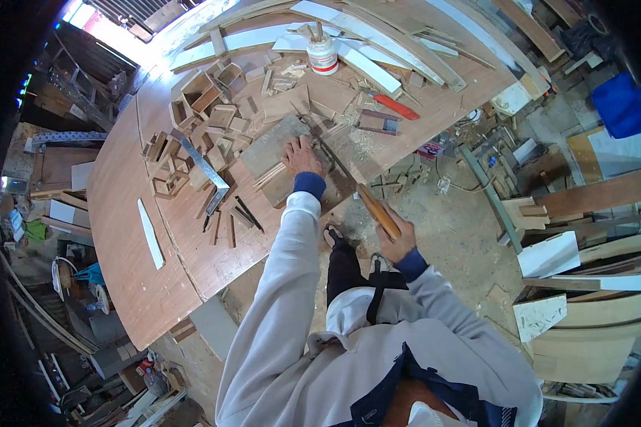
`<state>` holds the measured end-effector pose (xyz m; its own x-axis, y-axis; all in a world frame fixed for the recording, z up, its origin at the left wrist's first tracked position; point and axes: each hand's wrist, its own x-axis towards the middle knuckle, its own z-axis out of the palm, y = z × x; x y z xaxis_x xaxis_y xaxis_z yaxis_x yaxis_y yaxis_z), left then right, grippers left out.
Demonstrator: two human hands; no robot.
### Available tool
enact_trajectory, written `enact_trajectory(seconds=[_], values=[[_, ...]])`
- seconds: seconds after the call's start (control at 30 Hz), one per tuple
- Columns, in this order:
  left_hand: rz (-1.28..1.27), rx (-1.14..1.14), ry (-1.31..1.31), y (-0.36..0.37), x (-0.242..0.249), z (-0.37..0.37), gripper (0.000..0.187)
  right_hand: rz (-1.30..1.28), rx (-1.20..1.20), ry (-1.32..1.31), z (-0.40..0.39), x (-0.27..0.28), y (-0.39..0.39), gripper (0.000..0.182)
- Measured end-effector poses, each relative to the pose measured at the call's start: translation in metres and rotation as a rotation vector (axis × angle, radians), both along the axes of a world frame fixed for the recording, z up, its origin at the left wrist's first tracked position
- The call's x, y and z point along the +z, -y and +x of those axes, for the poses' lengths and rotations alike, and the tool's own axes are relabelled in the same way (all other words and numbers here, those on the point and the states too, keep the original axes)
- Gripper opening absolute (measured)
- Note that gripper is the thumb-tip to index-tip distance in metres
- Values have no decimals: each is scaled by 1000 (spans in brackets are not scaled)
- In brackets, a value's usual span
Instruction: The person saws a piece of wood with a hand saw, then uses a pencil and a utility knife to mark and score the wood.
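My right hand (399, 238) is wrapped round the wooden handle of a handsaw (372, 205). Its narrow dark blade runs forward, just right of my left hand (305, 155). That left hand presses thin wooden strips (269, 175) down on a worn grey board (258, 148), its fingers bent over them. Where blade and wood meet is too small to make out. A metal try square (205, 165) lies to the left, with dark pencils or pens (246, 213) and short wood offcuts (223, 226) nearer me.
Small wooden box frames (203, 92) and blocks cover the table's (117, 213) middle left. Behind stand a white glue tub (322, 57) and long white-faced strips (367, 65). A red-handled tool (397, 107) lies near the right edge. Stacked boards (584, 313) line the floor at right.
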<state>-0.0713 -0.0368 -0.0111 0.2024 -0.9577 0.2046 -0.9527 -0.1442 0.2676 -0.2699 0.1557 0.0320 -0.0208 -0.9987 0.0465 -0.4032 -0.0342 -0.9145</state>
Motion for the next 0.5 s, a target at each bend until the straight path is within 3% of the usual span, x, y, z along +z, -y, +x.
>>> enact_trajectory(seconds=[0.27,0.43,0.5], values=[[35,9,-6,-3,7,-1,49,-2,25,100,-5,1,-11,53],[66,15,14,-4,8,-1,60,-37,36,3,-33,23,-60,50],[65,14,1,-5,10,-1,55,-80,29,-14,-36,24,-68,49]])
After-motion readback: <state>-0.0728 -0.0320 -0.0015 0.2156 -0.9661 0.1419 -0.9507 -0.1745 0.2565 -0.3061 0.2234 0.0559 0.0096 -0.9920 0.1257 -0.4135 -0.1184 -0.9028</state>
